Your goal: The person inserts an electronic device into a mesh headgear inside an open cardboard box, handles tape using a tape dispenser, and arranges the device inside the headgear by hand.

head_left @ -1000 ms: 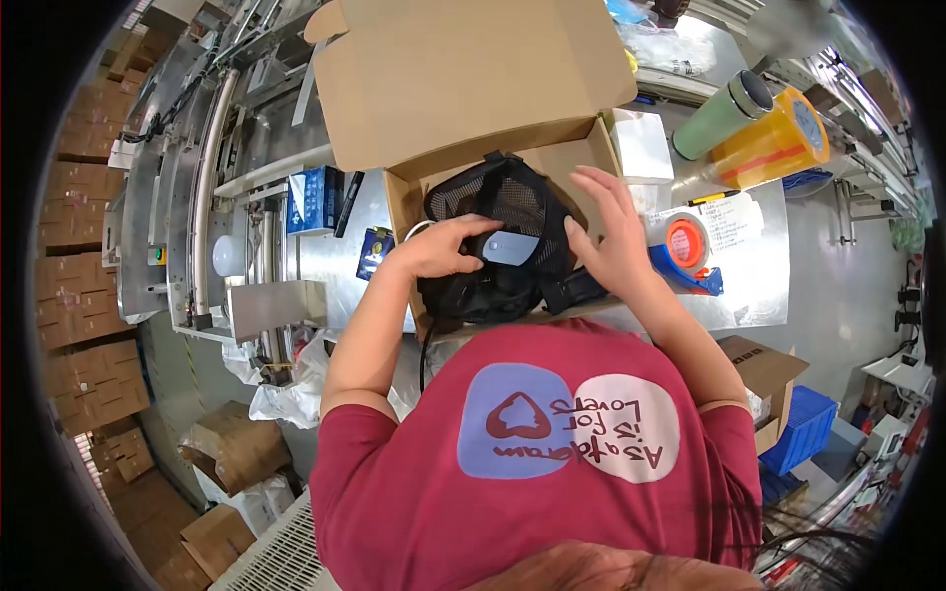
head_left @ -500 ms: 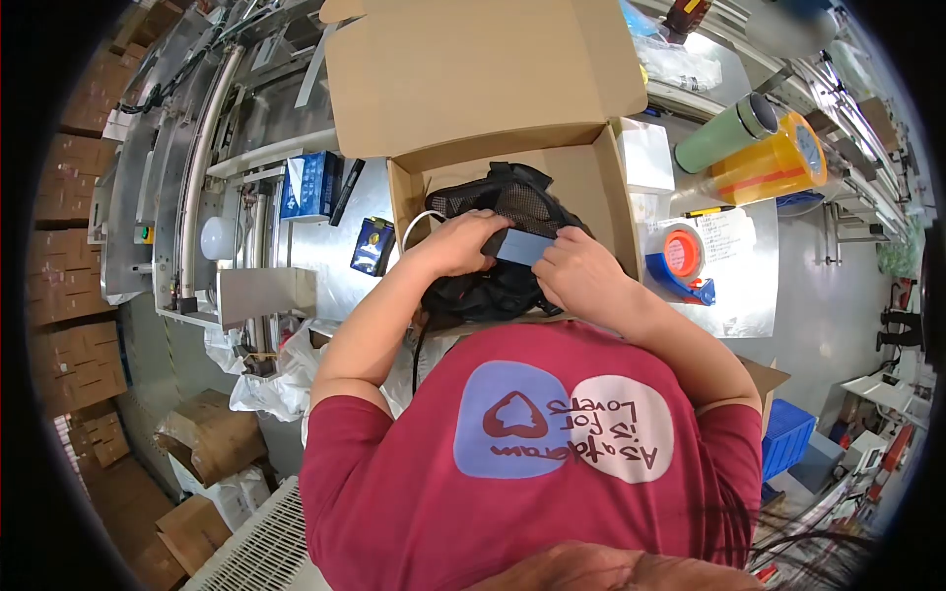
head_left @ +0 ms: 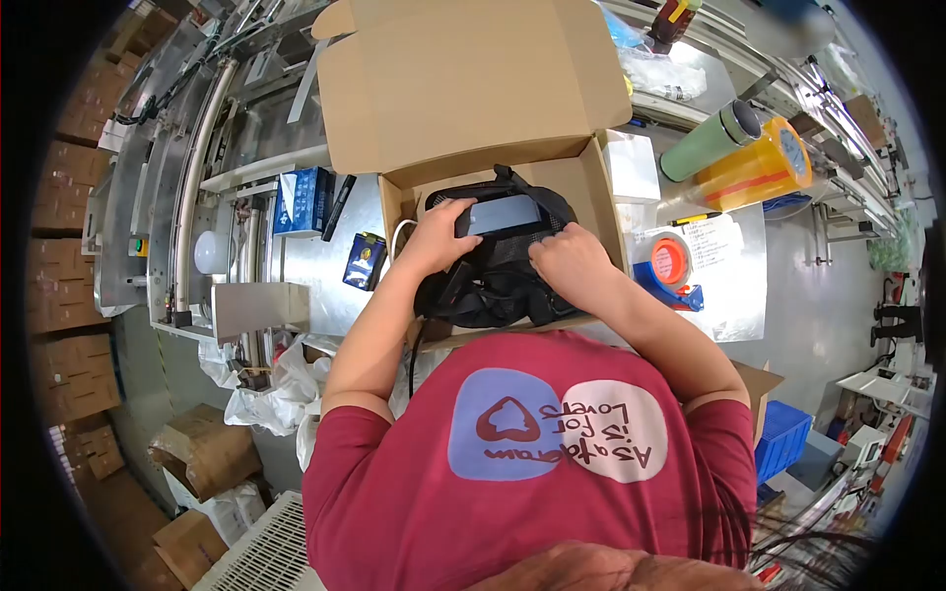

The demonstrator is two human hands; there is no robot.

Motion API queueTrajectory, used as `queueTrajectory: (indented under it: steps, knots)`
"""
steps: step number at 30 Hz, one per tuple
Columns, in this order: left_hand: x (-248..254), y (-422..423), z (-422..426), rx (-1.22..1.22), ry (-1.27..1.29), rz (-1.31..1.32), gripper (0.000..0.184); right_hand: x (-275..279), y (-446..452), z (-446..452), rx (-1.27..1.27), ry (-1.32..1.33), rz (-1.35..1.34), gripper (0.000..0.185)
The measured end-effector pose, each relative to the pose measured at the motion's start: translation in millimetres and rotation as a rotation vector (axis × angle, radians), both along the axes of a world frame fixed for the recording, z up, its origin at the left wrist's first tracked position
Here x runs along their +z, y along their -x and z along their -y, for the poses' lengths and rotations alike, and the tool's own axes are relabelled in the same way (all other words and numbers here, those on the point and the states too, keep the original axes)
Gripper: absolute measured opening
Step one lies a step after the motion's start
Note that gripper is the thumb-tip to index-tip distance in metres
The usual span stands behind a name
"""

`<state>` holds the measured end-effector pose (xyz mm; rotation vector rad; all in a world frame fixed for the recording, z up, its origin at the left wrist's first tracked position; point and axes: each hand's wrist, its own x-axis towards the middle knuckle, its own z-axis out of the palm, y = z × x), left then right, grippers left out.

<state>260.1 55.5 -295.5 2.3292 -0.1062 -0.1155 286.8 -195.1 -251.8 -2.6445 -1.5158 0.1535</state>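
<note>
A black mesh bag (head_left: 498,286) lies inside a cardboard box (head_left: 448,163) with its lid folded back. A flat grey rectangular device (head_left: 505,214), like a phone or power bank, rests at the bag's opening. My left hand (head_left: 443,234) pinches the device's left end between thumb and fingers. Curled at the bag's right edge, my right hand (head_left: 574,258) grips its black fabric. A white cable (head_left: 399,234) loops out beside my left wrist.
Left of the box are a blue box (head_left: 304,201), a black marker (head_left: 339,207) and a small dark packet (head_left: 365,261). To the right are a white box (head_left: 631,167), a tape dispenser (head_left: 670,281), a green flask (head_left: 709,141) and a yellow tape roll (head_left: 754,165).
The grey device has moved up and left, and more of it shows above the bag. My left hand has shifted to its left end; my right hand has moved from the device to the bag's edge.
</note>
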Motion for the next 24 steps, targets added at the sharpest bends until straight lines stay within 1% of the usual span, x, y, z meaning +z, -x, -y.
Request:
queueTrajectory:
  steps: [2,5,8,12,14,17,24]
  knots:
    - [0,-3,-2,-0.024,-0.013,-0.009,0.063,-9,-6,-6,-0.115,-0.139,-0.078,0.010]
    - [-1,-1,-3,-0.042,-0.002,-0.018,0.065,-22,-13,-13,-0.137,-0.377,-0.112,0.012]
    - [-1,1,0,-0.048,-0.005,0.012,0.067,-24,-17,-21,-0.134,-0.455,-0.117,0.016]
    - [-3,0,8,-0.009,-0.038,0.102,0.065,-33,-19,-30,-0.088,-0.478,-0.054,0.023]
    - [-5,-2,8,-0.011,-0.039,0.094,0.063,-37,-21,-34,-0.080,-0.483,-0.032,0.025]
    - [-5,-2,8,-0.011,-0.038,0.096,0.061,-38,-22,-38,-0.074,-0.488,0.015,0.026]
    - [-4,-3,8,-0.009,-0.030,0.095,0.058,-46,-23,-44,-0.029,-0.475,0.072,0.018]
